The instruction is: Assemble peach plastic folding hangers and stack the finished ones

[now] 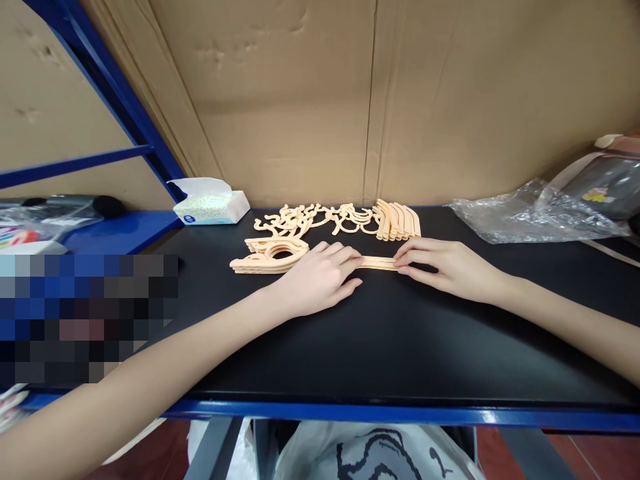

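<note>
Two narrow beige plastic strips (379, 262), which look like folding-hanger arms, lie side by side on the black tabletop. My left hand (323, 277) rests over their left end, its fingers bent onto them and hiding that end. At the right end my right hand (440, 267) pinches them between thumb and fingers. Beside my left wrist sits a stack of curved beige hanger arms (265, 260), partly covered by that hand. Farther back are a heap of small beige hooks (287, 220) and a row of stacked curved arms (397, 220).
A tissue box (213, 205) stands at the back left. Clear plastic wrap (525, 213) and a transparent bag (610, 177) are at the right. Cardboard (300, 100) backs the table, whose blue front edge (400, 412) runs above a white bag (370, 453). The left side is pixelated.
</note>
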Motion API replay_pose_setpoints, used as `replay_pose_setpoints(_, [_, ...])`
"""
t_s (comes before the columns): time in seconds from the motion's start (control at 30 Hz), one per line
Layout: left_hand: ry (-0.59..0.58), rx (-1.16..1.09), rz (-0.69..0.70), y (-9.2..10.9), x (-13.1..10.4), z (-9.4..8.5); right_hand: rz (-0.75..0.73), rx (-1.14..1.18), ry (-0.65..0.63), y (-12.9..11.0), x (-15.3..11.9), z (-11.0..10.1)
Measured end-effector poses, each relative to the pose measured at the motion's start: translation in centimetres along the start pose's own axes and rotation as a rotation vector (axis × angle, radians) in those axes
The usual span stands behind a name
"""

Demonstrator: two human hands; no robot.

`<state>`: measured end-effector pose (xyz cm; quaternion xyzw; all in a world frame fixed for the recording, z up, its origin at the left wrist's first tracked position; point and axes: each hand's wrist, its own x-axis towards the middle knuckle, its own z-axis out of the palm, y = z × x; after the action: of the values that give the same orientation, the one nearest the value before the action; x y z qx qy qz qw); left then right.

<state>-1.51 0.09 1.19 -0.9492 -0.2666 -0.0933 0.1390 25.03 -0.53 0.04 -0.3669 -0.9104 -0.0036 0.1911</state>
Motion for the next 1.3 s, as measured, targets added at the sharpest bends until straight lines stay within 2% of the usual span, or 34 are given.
replay_pose_setpoints(0.13, [0.032,0.02,0.015,-0.4,0.1,-0.7,-0.007,-0.024,0.003,0.0,0.0,0.0])
replay_pose_setpoints(0.23, [0.12,0.052,-0.075,-1.9,0.1,-2.0,-0.028,-0.057,0.01,0.0,0.0,0.0])
replay_pose_setpoints(0.33, [0.185,0.076,-0.278,-4.9,-0.4,-3.3,-0.049,-0.085,0.024,-0.1,0.0,-0.1])
replay_pose_setpoints(0.43, [0.179,0.033,-0.433,-8.5,-1.4,-3.9,-0.05,-0.091,0.027,0.0,0.0,-0.1])
replay_pose_setpoints(0.53, [0.128,-0.043,-0.515,-11.7,-2.6,-3.5,-0.049,-0.091,0.031,0.0,0.1,0.0])
replay_pose_setpoints(0.63, [0.087,-0.061,-0.601,-13.9,-3.8,-2.5,-0.057,-0.071,0.042,0.1,0.1,0.1])
replay_pose_setpoints(0.8, [0.023,-0.134,-0.562,-16.7,-5.3,-0.7,-0.053,-0.049,0.041,0.2,0.1,0.1])
replay_pose_setpoints(0.93, [-0.047,-0.172,-0.519,-18.0,-6.1,0.5,-0.043,-0.042,0.03,0.2,0.1,0.1])
replay_pose_setpoints(1.13, [-0.145,-0.201,-0.457,-18.2,-6.0,1.2,-0.032,-0.036,0.011,0.2,0.1,0.1])
replay_pose_setpoints(1.3, [-0.169,-0.18,-0.429,-17.9,-5.8,1.0,-0.033,-0.024,0.009,0.2,0.0,0.1])
